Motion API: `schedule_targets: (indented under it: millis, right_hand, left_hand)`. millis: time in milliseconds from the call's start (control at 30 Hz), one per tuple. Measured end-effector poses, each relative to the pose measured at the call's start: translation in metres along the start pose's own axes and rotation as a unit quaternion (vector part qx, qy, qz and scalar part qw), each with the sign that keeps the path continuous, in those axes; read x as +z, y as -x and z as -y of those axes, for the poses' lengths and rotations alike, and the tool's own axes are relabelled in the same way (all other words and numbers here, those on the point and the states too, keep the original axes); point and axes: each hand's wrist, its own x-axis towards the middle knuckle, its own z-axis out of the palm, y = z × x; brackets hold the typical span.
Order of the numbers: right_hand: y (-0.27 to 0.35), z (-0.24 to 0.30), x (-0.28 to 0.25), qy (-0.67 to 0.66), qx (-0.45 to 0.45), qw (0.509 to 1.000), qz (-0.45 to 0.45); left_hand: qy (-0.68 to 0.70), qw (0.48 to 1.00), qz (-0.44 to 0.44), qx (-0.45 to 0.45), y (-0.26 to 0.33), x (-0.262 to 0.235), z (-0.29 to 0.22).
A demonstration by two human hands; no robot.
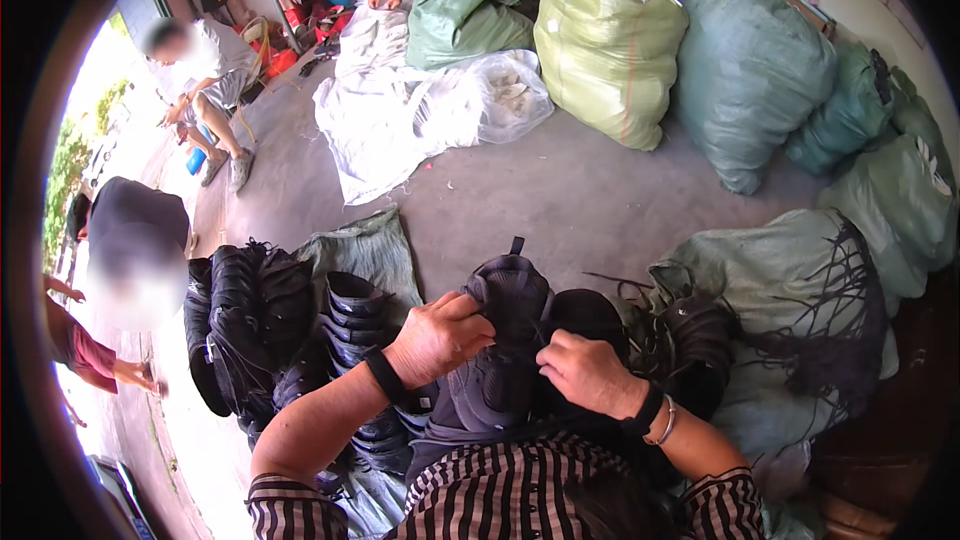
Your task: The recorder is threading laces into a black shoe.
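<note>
A black shoe upper rests on my lap, its pull loop pointing away from me. On its left side my left hand is closed in a pinch at the lacing edge; what lies between its fingertips is too small to make out. My right hand is closed too, fingertips pinched beside the upper's right edge on what looks like a thin black shoelace. Another dark upper lies just beyond my right hand. Nested black uppers stand in a stack to the left of my left forearm.
More black uppers are piled at far left. A green woven sack with dark laces lies at right. Full sacks line the back, near a white sheet. Other people are at left and at the back.
</note>
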Motion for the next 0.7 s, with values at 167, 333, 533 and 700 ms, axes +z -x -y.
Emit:
schedule_targets:
  millis: [167, 333, 533, 700]
  right_hand:
    - [0.004, 0.005, 0.005, -0.003, -0.007, 1.0, 0.008]
    - [-0.002, -0.002, -0.014, -0.143, 0.047, 0.983, -0.104]
    - [-0.012, -0.028, -0.007, -0.206, 0.187, 0.939, -0.201]
    - [-0.022, -0.02, -0.006, -0.102, 0.151, 0.98, -0.079]
  left_hand:
    - [-0.032, 0.997, 0.059, 0.033, -0.004, -0.013, 0.005]
    - [-0.047, 0.993, 0.084, 0.063, -0.008, -0.009, 0.006]
    - [0.029, 0.997, -0.061, 0.041, 0.006, 0.021, 0.01]
    - [0.118, 0.969, -0.149, -0.16, 0.014, 0.052, 0.008]
